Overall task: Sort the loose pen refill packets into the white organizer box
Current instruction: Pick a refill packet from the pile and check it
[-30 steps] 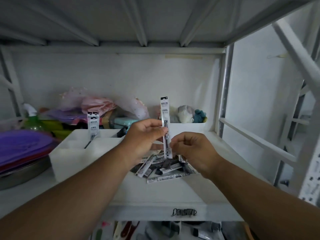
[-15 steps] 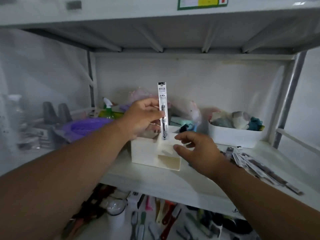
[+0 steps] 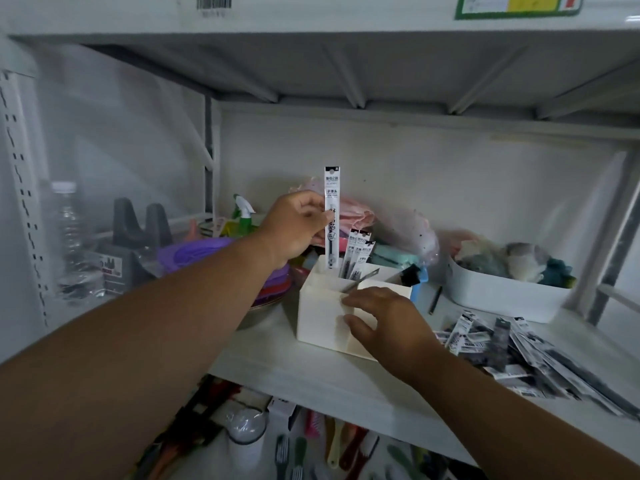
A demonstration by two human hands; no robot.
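While the left hand point(image 3: 294, 230) pinches one refill packet point(image 3: 331, 216) upright, its lower end dips into a rear compartment of the white organizer box point(image 3: 322, 320) on the shelf point(image 3: 311, 372). Three more packets point(image 3: 356, 254) already stand in the box, leaning just beside the held one. The right hand point(image 3: 384, 320) rests on the box's near rim, its grip loose and spread, holding nothing. Loose packets point(image 3: 512, 351) lie heaped on the shelf to the right.
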